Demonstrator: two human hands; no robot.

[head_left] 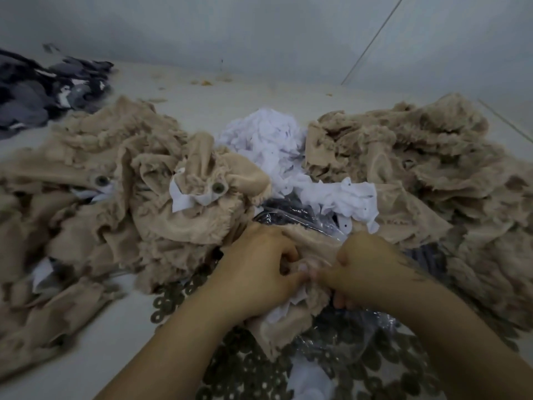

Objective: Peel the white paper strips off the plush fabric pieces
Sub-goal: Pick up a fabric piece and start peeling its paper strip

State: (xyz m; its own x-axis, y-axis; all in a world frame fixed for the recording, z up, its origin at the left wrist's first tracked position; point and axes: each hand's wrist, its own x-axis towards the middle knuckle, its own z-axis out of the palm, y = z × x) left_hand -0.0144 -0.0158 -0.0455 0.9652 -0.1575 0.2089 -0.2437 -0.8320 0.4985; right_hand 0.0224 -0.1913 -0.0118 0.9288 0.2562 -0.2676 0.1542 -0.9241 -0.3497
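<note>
Mid-peel: left hand [256,272] and right hand [366,269] both pinch plush piece [291,316]; next, pull white strip [298,298] free.

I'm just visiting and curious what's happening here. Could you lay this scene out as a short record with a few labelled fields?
Setting: pale work surface heaped with cloth
Left hand: curled grip on a tan plush piece
Right hand: curled grip on the same piece
White paper strip: still on that piece, between the hands
Left pile: tan plush pieces, some showing white paper
Right pile: tan plush pieces
Paper heap: white scraps at centre back
Far left: dark grey fabric
</note>
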